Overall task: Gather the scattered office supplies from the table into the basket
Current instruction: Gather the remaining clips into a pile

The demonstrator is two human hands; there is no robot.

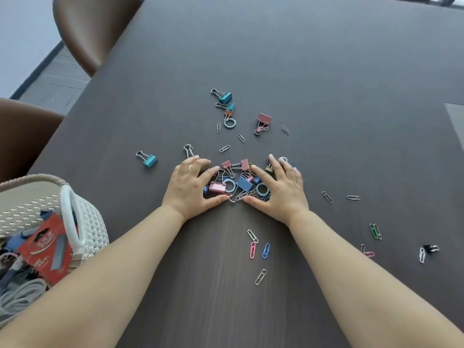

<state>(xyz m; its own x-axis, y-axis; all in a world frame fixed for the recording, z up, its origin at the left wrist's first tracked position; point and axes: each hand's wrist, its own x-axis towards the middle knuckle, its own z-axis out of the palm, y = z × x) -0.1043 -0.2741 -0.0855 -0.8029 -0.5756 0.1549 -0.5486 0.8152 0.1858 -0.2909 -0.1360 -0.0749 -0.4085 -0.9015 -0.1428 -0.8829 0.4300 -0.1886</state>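
A pile of binder clips, rings and paper clips (236, 183) lies on the dark table (326, 71). My left hand (190, 187) and my right hand (281, 189) cup it from either side, fingers curled round its edges and thumbs nearly meeting at the front. More clips lie scattered: a teal binder clip (149, 159) to the left, teal ones (224, 96) and a pink one (263, 120) farther back, coloured paper clips (258, 249) between my forearms. The white woven basket (98, 222) stands at the lower left, holding a red staple pack, cables and other supplies.
Green paper clips (375, 231) and a small black binder clip (430, 248) lie to the right, near the table's front. Two brown chairs (93, 28) (22, 136) stand along the table's left edge. A grey sheet (455, 121) shows at the right border.
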